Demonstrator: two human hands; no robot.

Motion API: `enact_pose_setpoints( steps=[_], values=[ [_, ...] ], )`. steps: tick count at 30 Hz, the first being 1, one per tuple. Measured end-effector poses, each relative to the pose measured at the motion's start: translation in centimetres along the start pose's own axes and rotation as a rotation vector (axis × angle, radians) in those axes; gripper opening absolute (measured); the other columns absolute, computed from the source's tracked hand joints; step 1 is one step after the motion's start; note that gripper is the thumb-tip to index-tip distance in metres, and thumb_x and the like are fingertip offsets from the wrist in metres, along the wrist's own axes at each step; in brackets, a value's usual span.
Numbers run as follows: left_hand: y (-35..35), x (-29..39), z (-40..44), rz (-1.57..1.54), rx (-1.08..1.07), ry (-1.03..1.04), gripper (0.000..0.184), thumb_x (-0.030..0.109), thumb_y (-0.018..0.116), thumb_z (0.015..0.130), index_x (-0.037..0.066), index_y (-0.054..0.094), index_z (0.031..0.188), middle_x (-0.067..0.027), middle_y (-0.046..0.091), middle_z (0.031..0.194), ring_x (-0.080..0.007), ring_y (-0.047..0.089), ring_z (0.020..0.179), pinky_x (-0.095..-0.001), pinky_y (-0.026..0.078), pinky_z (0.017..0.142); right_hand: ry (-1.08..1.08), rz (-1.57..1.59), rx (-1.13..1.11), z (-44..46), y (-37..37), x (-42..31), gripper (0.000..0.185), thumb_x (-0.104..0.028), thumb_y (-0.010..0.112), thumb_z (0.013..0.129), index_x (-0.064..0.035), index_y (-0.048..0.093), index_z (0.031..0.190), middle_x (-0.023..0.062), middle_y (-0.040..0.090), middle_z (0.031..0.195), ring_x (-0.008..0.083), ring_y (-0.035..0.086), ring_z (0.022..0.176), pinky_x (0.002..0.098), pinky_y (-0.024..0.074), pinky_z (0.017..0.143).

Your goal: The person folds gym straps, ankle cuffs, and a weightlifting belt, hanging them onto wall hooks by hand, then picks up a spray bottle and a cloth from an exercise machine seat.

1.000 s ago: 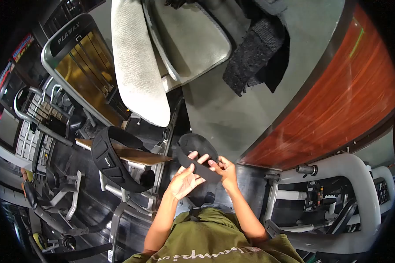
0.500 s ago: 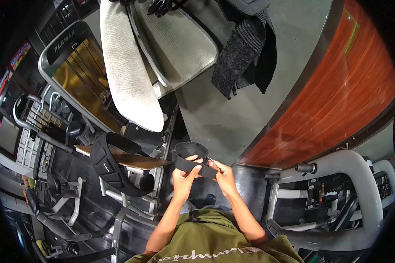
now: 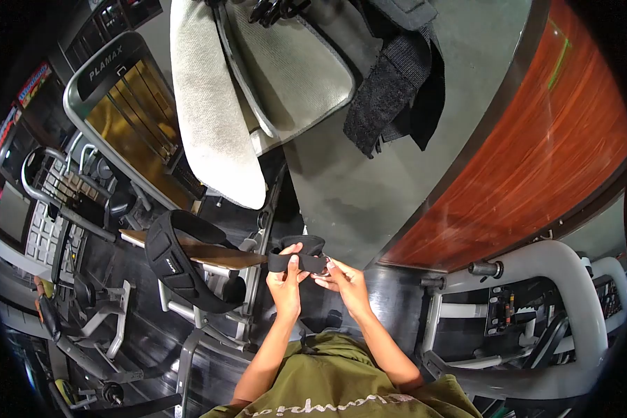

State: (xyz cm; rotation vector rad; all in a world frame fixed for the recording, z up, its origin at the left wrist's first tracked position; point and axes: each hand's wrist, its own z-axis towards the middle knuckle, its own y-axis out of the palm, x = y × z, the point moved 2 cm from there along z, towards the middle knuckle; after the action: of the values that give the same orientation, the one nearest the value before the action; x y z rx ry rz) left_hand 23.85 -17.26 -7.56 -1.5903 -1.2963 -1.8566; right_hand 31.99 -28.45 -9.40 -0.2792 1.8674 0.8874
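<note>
Black fabric strap (image 3: 298, 263), bent into a loop, metal ring at one end, held between both hands (image 3: 312, 282)

1. Tee (image 3: 334, 369): olive grn, loose, w/ soft creases; fills pic at 6 o'clock.
2. Lettering (image 3: 331, 405): white script across tee, approx. 6 o'clock; partly lost in folds, hard to read.
3. R sleeve (image 3: 456, 391): short, same olive, approx. 5 o'clock.
4. L hand (image 3: 285, 287) & R hand (image 3: 348, 287): bare, as are both forearms.
</note>
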Motion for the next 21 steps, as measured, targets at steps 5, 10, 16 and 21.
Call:
enact_pose_setpoints(
  steps=[5, 10, 16, 21],
  values=[
    [0.0, 0.2, -0.6, 0.133, 0.004, 0.074, 0.023, 0.008, 0.065, 0.097, -0.001, 0.067, 0.118, -0.0108, 0.07, 0.118, -0.0119, 0.067, 0.096, -0.0239, 0.057, 0.076, -0.033, -0.026, 0.081, -0.2, 0.4, -0.2, 0.041, -0.021, 0.057, 0.103, 0.0055, 0.057, 0.133, 0.0135, 0.067, 0.107, 0.0231, 0.071, 0.094, 0.0324, 0.0611, 0.085],
    [-0.5, -0.4, -0.7, 0.224, -0.062, 0.196, 0.021, -0.004, 0.072, 0.087, -0.005, 0.071, 0.108, -0.0114, 0.072, 0.11, -0.0134, 0.066, 0.097, -0.0253, 0.051, 0.088, -0.117, -0.07, 0.11, -0.8, 1.3, -0.2, 0.038, -0.02, 0.059, 0.102, 0.0031, 0.059, 0.132, 0.0126, 0.069, 0.105, 0.0221, 0.071, 0.091, 0.0339, 0.062, 0.082],
    [-0.3, 0.4, -0.8, 0.261, -0.012, 0.157, 0.02, -0.003, 0.075, 0.085, -0.005, 0.073, 0.104, -0.0119, 0.073, 0.104, -0.0137, 0.067, 0.095, -0.0255, 0.051, 0.086, -0.092, -0.015, 0.027, -0.8, 0.8, 0.0, 0.03, -0.014, 0.051, 0.104, 0.0048, 0.061, 0.125, 0.0158, 0.067, 0.108, 0.0252, 0.07, 0.096, 0.0354, 0.062, 0.083],
    [-0.3, 1.0, -0.7, 0.22, 0.018, 0.102, 0.018, -0.004, 0.075, 0.084, -0.005, 0.073, 0.102, -0.0117, 0.074, 0.099, -0.0138, 0.068, 0.091, -0.0256, 0.052, 0.085, -0.046, 0.008, -0.12, -0.7, 0.3, -0.6, 0.031, -0.008, 0.043, 0.105, 0.0049, 0.059, 0.127, 0.0159, 0.066, 0.115, 0.0286, 0.068, 0.103, 0.0391, 0.0622, 0.084]
  ],
)
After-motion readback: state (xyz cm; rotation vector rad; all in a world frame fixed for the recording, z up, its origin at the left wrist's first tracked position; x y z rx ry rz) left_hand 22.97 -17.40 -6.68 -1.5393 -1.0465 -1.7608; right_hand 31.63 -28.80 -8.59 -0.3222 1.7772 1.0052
